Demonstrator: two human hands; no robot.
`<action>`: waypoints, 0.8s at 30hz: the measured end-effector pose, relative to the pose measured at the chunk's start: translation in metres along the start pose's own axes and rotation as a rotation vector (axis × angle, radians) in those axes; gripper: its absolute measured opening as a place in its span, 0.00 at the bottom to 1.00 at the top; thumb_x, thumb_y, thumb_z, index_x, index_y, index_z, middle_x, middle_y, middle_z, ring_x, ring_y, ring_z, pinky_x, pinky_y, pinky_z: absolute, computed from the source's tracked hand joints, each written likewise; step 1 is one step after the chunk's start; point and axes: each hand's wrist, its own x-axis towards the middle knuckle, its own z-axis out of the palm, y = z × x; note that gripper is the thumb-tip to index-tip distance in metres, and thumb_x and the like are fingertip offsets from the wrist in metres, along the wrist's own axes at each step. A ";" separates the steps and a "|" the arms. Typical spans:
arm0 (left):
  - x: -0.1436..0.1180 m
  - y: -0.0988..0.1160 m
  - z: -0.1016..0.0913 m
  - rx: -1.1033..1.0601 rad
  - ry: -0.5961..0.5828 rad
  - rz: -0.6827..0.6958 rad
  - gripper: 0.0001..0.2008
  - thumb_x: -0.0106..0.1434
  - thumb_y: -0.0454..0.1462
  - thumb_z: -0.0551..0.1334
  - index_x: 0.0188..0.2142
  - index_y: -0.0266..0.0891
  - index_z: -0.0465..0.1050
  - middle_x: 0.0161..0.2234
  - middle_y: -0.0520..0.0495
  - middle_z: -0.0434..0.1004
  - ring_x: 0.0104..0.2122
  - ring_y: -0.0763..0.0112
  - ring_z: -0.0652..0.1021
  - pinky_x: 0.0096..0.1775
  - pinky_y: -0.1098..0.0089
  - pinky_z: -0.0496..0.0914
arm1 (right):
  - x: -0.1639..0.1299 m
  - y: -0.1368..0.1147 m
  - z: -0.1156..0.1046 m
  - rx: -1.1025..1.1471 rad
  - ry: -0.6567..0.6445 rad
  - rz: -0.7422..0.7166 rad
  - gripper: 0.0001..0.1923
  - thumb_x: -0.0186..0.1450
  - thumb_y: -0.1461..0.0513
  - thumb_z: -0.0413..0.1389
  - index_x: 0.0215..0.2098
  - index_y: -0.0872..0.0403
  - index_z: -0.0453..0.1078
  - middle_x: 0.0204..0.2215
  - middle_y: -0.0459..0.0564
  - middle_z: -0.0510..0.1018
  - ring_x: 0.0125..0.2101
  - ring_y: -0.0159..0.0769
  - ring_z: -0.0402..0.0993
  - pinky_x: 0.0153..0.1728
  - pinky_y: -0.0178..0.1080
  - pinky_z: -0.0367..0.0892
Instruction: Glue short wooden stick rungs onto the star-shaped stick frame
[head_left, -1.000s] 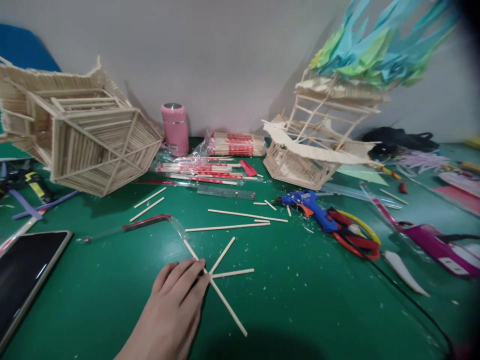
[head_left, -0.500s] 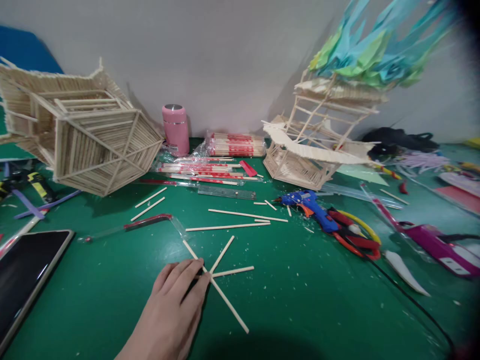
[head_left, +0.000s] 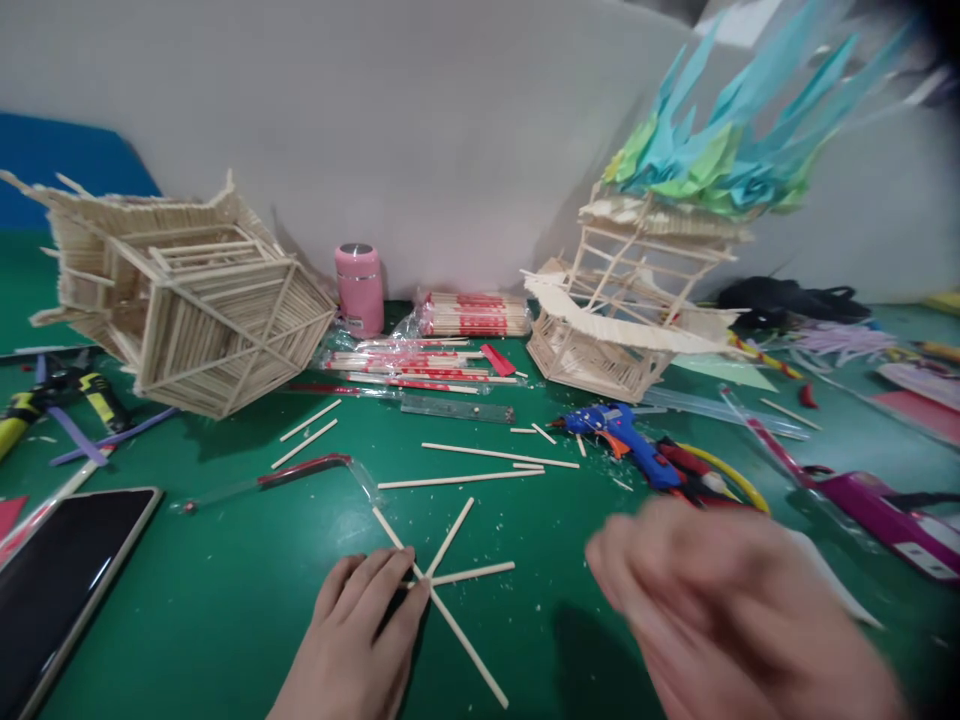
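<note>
My left hand (head_left: 371,625) rests low in the middle of the table, fingers pressed together on wooden sticks (head_left: 469,645) that meet in a star shape. One long stick slants under the fingertips; shorter ones fan out to the right from the joint. Part of the star is hidden beneath the hand. At the lower right, my right hand (head_left: 731,600) is raised over the table and smeared by motion, so its fingers do not show clearly. Just beyond it lies a blue glue gun (head_left: 619,430), its nozzle toward the left.
Two stick-built models stand behind, one on the left (head_left: 225,340) and one topped with blue-green paper (head_left: 600,340). A pink flask (head_left: 360,290), bundled sticks (head_left: 476,315), loose sticks (head_left: 461,480), a phone (head_left: 67,570), pliers (head_left: 97,395) and a magenta tool (head_left: 877,510) lie about.
My right hand has come into view at the lower right, over the table. The left hand stays on the joined sticks. The whole view has shifted slightly, with things appearing lower.
</note>
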 end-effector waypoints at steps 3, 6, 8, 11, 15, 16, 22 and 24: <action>0.000 -0.005 0.003 0.045 0.018 0.028 0.19 0.62 0.28 0.46 0.46 0.43 0.69 0.46 0.45 0.74 0.47 0.61 0.72 0.44 0.58 0.67 | 0.098 -0.043 -0.021 -0.185 0.033 0.000 0.07 0.64 0.63 0.50 0.40 0.49 0.63 0.32 0.46 0.71 0.29 0.32 0.69 0.28 0.35 0.67; 0.001 -0.012 0.003 0.119 0.043 0.116 0.18 0.64 0.30 0.46 0.47 0.46 0.69 0.46 0.50 0.75 0.45 0.64 0.74 0.41 0.62 0.70 | 0.153 -0.058 -0.028 -0.424 -0.120 -0.066 0.09 0.63 0.62 0.48 0.42 0.52 0.62 0.33 0.48 0.73 0.31 0.32 0.70 0.30 0.35 0.68; 0.001 -0.016 0.004 0.178 0.048 0.193 0.17 0.65 0.32 0.47 0.47 0.47 0.69 0.46 0.51 0.75 0.44 0.65 0.75 0.39 0.64 0.71 | 0.170 -0.051 -0.025 -0.569 -0.238 -0.068 0.10 0.63 0.64 0.48 0.44 0.53 0.63 0.34 0.48 0.74 0.34 0.34 0.71 0.34 0.37 0.68; 0.001 -0.020 0.006 0.249 0.049 0.247 0.16 0.66 0.34 0.48 0.48 0.47 0.69 0.46 0.53 0.75 0.43 0.66 0.76 0.38 0.65 0.72 | 0.188 -0.034 -0.014 -0.686 -0.321 -0.055 0.10 0.61 0.67 0.51 0.41 0.54 0.67 0.32 0.48 0.76 0.35 0.35 0.72 0.36 0.39 0.68; 0.000 -0.023 0.009 0.282 0.101 0.314 0.14 0.65 0.36 0.51 0.48 0.48 0.68 0.45 0.56 0.75 0.42 0.70 0.76 0.37 0.68 0.72 | 0.212 -0.020 0.002 -0.824 -0.452 -0.042 0.09 0.64 0.62 0.52 0.42 0.56 0.67 0.39 0.49 0.74 0.37 0.35 0.72 0.38 0.42 0.68; 0.000 -0.024 0.009 0.284 0.106 0.318 0.14 0.65 0.36 0.51 0.48 0.48 0.68 0.45 0.57 0.75 0.43 0.70 0.76 0.38 0.68 0.72 | 0.217 -0.018 0.007 -0.853 -0.483 -0.041 0.11 0.65 0.60 0.52 0.44 0.55 0.66 0.42 0.50 0.72 0.38 0.35 0.71 0.38 0.43 0.68; 0.001 -0.025 0.009 0.246 0.117 0.295 0.14 0.65 0.38 0.52 0.48 0.47 0.69 0.45 0.56 0.76 0.43 0.70 0.75 0.38 0.69 0.70 | 0.238 -0.010 0.029 -0.980 -0.604 -0.026 0.14 0.65 0.59 0.52 0.48 0.55 0.64 0.46 0.51 0.70 0.41 0.37 0.70 0.40 0.45 0.68; 0.002 -0.022 0.010 0.208 0.130 0.267 0.14 0.66 0.38 0.51 0.47 0.46 0.69 0.45 0.55 0.76 0.42 0.70 0.75 0.39 0.69 0.69 | 0.243 -0.010 0.032 -1.002 -0.637 -0.019 0.14 0.65 0.59 0.52 0.48 0.55 0.64 0.47 0.51 0.70 0.41 0.37 0.70 0.40 0.46 0.68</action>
